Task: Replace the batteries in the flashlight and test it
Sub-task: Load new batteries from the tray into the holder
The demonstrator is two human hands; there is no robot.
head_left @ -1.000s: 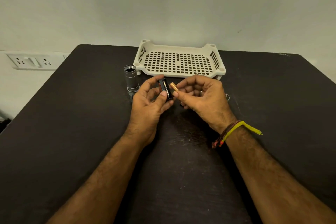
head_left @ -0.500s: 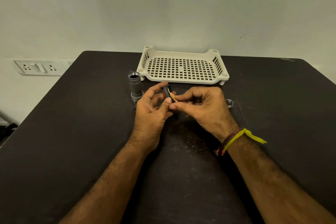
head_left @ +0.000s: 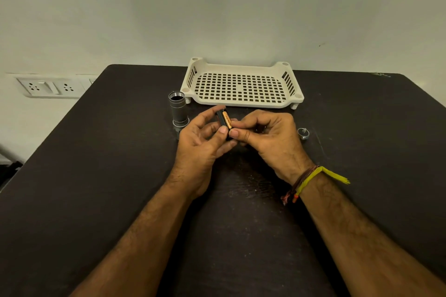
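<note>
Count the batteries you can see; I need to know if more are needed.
1 battery shows, gold and black, lying in the black holder held by the left hand and right hand. Others may be hidden behind the fingers.

A single line of dark print is seen along the copper-coloured side of the battery [head_left: 227, 120], near the centre of the frame, where it is pinched between the left hand [head_left: 200, 142] and the right hand [head_left: 268, 137]. The lettering is too small and blurred to be read, so no brand or number can be made out from it. A faint pale scribble is seen on the table [head_left: 381, 75] at its far right corner, in the upper right of the frame; it cannot be read either.
</note>
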